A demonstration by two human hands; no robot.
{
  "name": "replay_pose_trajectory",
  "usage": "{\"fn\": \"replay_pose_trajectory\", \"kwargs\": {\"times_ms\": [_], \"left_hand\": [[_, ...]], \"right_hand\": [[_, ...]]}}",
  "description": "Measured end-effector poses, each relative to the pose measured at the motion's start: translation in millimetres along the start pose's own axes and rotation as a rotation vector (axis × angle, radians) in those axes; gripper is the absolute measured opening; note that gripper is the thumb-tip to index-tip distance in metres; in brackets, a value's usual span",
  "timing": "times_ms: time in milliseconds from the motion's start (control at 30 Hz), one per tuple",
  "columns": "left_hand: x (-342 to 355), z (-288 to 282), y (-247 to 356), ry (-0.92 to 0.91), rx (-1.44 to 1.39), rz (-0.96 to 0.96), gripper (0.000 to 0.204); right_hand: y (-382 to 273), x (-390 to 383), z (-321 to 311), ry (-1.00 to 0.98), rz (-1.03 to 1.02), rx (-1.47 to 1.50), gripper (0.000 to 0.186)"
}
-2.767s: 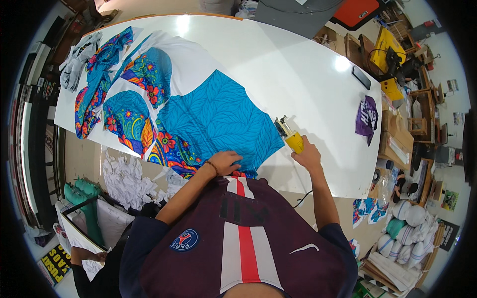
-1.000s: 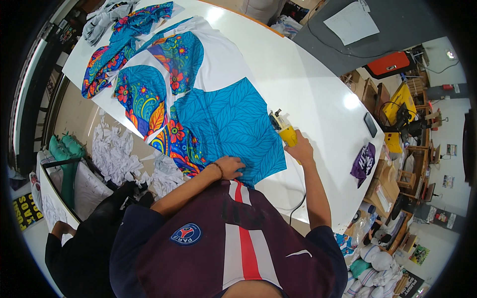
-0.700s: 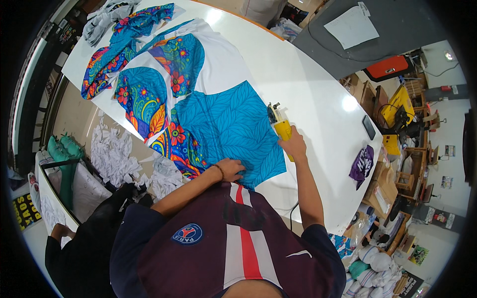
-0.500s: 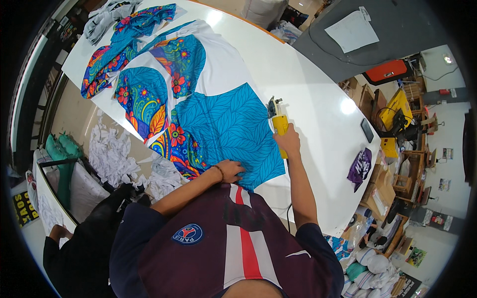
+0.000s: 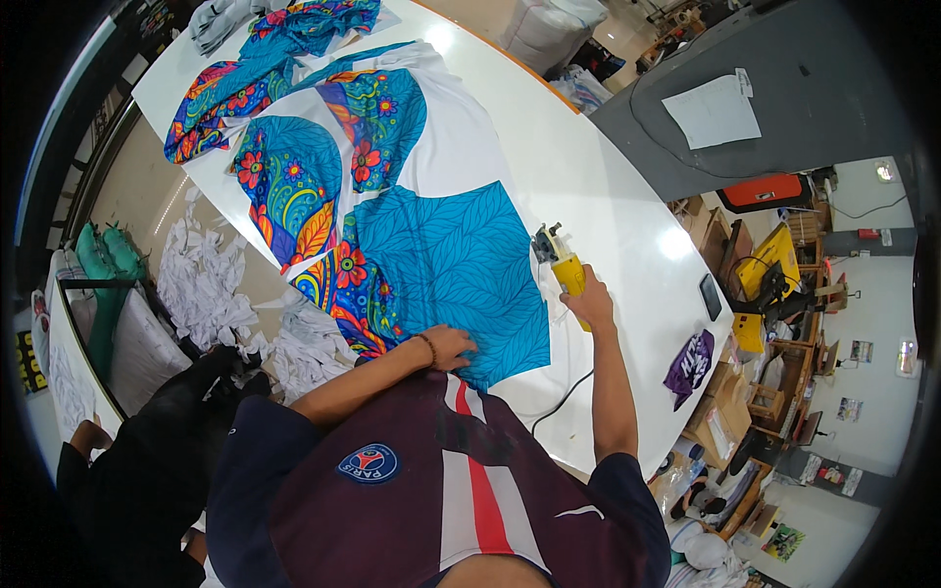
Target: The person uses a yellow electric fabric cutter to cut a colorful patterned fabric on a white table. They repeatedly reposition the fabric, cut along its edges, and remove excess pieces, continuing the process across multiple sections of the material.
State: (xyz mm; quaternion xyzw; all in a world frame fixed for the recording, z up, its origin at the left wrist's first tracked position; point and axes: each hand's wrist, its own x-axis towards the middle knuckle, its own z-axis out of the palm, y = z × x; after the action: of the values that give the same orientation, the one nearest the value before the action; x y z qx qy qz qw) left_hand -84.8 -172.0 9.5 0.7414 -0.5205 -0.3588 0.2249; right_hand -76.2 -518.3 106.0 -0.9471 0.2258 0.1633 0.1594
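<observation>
My right hand (image 5: pixel 588 299) is wrapped round the yellow body of a hand-held electric fabric cutter (image 5: pixel 566 272). Its metal head stands on the white table, just off the right edge of a turquoise leaf-patterned fabric piece (image 5: pixel 451 265). A cord trails from the cutter toward my body. Near the table's front edge, my left hand (image 5: pixel 451 347) lies on the lower part of this fabric, fingers stretched out and holding nothing. Left of the leaf pattern are fabric pieces with bright flowers (image 5: pixel 289 186), bordered with white cloth.
A bunched floral fabric heap (image 5: pixel 230 93) occupies the table's far left. On the right lie a phone (image 5: pixel 710 296) and a purple cloth (image 5: pixel 689 367). White scraps (image 5: pixel 201 279) cover the floor at left, where another person in black (image 5: pixel 147 470) is. A grey surface (image 5: pixel 774 88) adjoins the far right.
My right hand has drawn the cutter rightward, away from the fabric's edge, leaving a small gap. My left hand stays on the fabric. The whole view has shifted slightly.
</observation>
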Motion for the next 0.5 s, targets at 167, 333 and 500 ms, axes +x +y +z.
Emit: {"fn": "replay_pose_trajectory", "kwargs": {"times_ms": [167, 333, 500], "left_hand": [[-1.2, 1.6, -2.8, 0.002, -0.013, 0.003, 0.040], [-3.3, -2.2, 0.0, -0.014, -0.043, -0.019, 0.039], [-2.1, -2.2, -2.2, -0.035, -0.063, -0.027, 0.039]], "right_hand": [[0.8, 9.0, -2.1, -0.001, -0.024, -0.051, 0.074], [-15.3, 15.8, -9.7, -0.037, -0.030, -0.064, 0.075], [-21.9, 30.6, -7.3, -0.032, -0.046, -0.060, 0.074]]}}
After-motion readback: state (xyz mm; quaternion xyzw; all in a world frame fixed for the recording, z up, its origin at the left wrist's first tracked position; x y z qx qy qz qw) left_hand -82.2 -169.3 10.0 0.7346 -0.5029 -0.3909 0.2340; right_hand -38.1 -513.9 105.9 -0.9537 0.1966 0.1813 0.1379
